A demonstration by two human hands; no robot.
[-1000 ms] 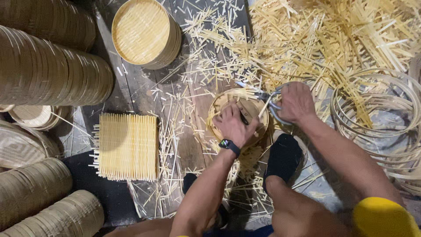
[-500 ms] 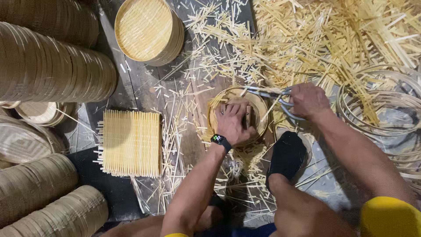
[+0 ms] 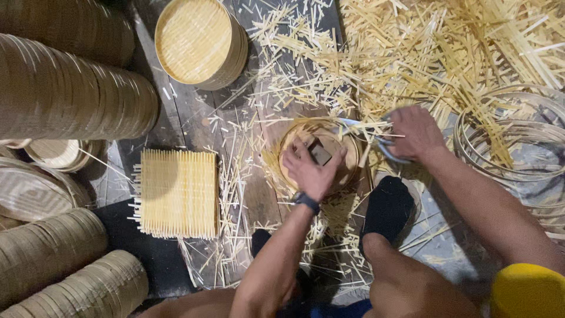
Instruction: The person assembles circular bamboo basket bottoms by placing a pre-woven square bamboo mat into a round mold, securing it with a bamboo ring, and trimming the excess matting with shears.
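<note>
Two bare forearms, no sleeves, left hand (image 3: 309, 168) with a dark wristwatch (image 3: 306, 202) on a dark strap, right hand (image 3: 416, 132) with no rings or bands, black sock (image 3: 387, 207) on one foot, bare knee, yellow garment (image 3: 527, 291), blue cloth (image 3: 341, 309)

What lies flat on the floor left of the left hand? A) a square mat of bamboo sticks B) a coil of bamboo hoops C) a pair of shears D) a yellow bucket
A: a square mat of bamboo sticks laid side by side lies flat on the floor to the left of the left hand; the hoops lie far to the right instead.
</note>
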